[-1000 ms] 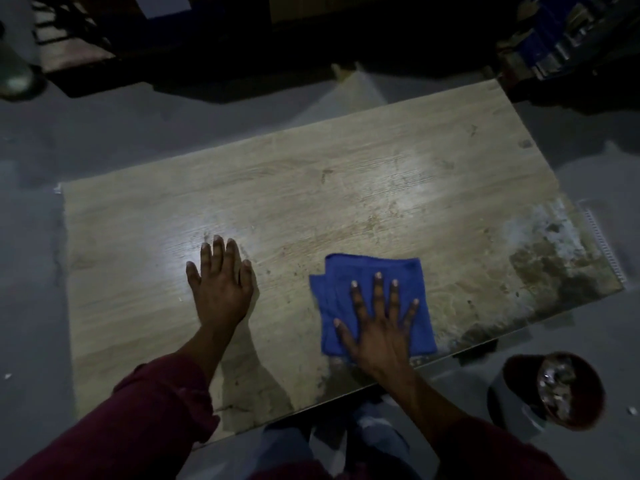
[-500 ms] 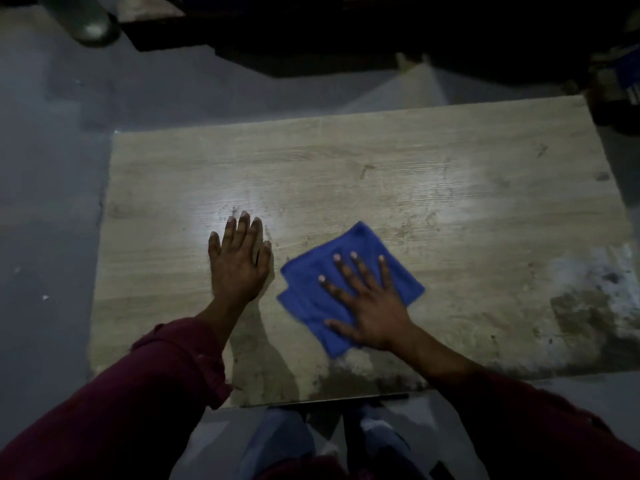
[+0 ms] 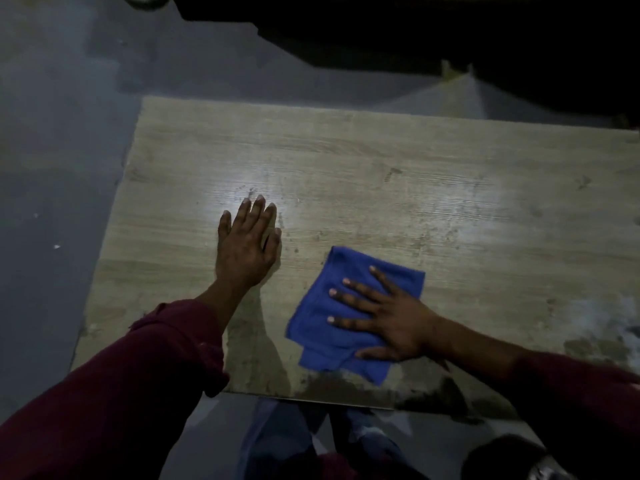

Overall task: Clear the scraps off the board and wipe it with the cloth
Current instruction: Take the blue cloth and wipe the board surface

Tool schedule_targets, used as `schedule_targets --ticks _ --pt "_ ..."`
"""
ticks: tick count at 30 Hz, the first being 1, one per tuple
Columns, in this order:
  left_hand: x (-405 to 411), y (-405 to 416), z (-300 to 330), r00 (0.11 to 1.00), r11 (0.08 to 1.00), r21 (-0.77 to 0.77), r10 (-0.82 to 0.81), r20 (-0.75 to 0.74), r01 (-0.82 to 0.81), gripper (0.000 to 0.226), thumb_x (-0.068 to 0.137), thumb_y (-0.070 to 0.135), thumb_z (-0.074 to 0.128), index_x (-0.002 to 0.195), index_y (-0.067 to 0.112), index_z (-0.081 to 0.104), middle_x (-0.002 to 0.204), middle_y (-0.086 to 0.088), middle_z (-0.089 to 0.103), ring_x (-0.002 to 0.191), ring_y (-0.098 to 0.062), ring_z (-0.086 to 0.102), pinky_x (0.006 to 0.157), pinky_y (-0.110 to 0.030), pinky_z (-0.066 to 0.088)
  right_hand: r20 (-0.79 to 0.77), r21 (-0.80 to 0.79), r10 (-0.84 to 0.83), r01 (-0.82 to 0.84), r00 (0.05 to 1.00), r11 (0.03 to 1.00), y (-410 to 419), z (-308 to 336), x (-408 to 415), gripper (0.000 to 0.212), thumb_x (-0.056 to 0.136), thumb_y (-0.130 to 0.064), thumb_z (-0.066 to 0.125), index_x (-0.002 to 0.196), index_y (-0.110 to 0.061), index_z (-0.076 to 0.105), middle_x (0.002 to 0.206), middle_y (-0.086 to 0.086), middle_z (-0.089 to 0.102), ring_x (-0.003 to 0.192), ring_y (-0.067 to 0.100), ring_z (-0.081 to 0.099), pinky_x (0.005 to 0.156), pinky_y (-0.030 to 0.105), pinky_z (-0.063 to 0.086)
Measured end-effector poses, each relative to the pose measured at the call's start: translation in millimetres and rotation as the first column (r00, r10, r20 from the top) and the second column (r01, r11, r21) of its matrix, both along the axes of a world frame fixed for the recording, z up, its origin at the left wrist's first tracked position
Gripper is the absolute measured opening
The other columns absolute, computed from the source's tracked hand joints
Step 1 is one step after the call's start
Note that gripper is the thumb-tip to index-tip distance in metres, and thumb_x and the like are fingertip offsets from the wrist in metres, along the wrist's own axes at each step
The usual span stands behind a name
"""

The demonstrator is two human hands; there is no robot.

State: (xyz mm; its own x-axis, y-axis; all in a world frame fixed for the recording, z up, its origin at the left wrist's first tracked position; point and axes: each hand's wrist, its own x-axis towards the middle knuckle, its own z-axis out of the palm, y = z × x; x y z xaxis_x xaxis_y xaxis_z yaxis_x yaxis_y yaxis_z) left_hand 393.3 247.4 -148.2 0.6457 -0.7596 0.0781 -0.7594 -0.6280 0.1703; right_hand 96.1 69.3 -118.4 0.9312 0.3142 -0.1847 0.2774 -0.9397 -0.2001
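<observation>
Head view shows the right hand (image 3: 398, 327) lying flat on the blue cloth (image 3: 349, 317), its grip spread wide, fingers fanned and pressing the fabric down onto the board (image 3: 346, 161) rather than pinching it. The cloth is folded and sits under and ahead of those fingers, near the board's close edge. The left hand (image 3: 247, 244) rests well to the side of the cloth, palm down on bare wood, its grip also flat and open, holding nothing, likely steadying the board. No loose scraps show on the surface, so the wiping stage seems under way. Behind the right wrist, toward the near right corner, a dark and whitish stained patch (image 3: 595, 341) looks unwiped; in this dim light it may be wet residue or plain discolouration. The risks: with only flat pressure and no pinch, the cloth could bunch or slip from under the palm on a fast stroke, and a stroke toward the near edge could drag it off the board, leaving that corner dirty
</observation>
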Motion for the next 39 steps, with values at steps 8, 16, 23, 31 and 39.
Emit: schedule_targets --ticks 8,16,23,31,39 --pt "-1 0 -1 1.000 1.000 -0.007 0.006 0.008 -0.006 0.051 0.105 0.044 0.041 0.152 0.027 0.044 0.162 0.002 0.038 0.153 -0.017 0.027 0.121 -0.051 0.022 0.033 -0.112 -0.673 0.671 0.739 0.733 -63 -15 96 0.082 0.094 -0.082 0.023 0.162 -0.041 0.005 0.173 0.004 -0.002 0.159 0.031 -0.003 0.120 0.073 0.002" --pt "0 0 1 0.999 1.000 0.001 0.001 -0.035 -0.001 0.051 0.105 0.041 0.040 0.154 0.027 0.040 0.164 0.002 0.033 0.154 -0.017 0.023 0.123 -0.052 0.020 0.073 -0.050 -0.777 0.781 0.625 0.623 17 -21 119 0.083 0.097 -0.076 0.021 0.164 -0.029 0.004 0.171 0.015 -0.006 0.157 0.042 -0.007 0.116 0.078 -0.005" --pt "3 2 -3 1.000 1.000 -0.027 -0.005 -0.009 0.005 0.050 0.104 0.041 0.042 0.153 0.027 0.044 0.163 0.003 0.037 0.153 -0.017 0.028 0.121 -0.052 0.022 0.112 -0.113 -0.200 0.213 0.973 0.971 -65 -12 88 0.079 0.096 -0.078 0.030 0.162 -0.038 0.014 0.173 0.003 0.002 0.159 0.030 -0.002 0.123 0.066 0.002" --pt "3 1 -1 1.000 1.000 -0.014 -0.020 -0.020 0.019 0.052 0.105 0.043 0.038 0.154 0.027 0.041 0.165 0.002 0.032 0.155 -0.017 0.022 0.123 -0.052 0.018 0.064 -0.094 -0.878 0.878 0.475 0.469 -86 -19 147 0.079 0.096 -0.079 0.021 0.162 -0.037 0.007 0.173 0.008 -0.001 0.158 0.037 -0.002 0.118 0.074 -0.003" --pt "6 3 -5 0.999 0.996 -0.076 -0.045 -0.029 0.043 0.058 0.099 0.040 0.042 0.154 0.023 0.041 0.163 -0.001 0.035 0.153 -0.020 0.028 0.122 -0.053 0.022 0.131 -0.053 -0.342 0.351 0.931 0.935 -19 -21 141 0.081 0.097 -0.077 0.028 0.163 -0.034 0.010 0.172 0.007 0.000 0.159 0.034 -0.005 0.118 0.072 0.007"
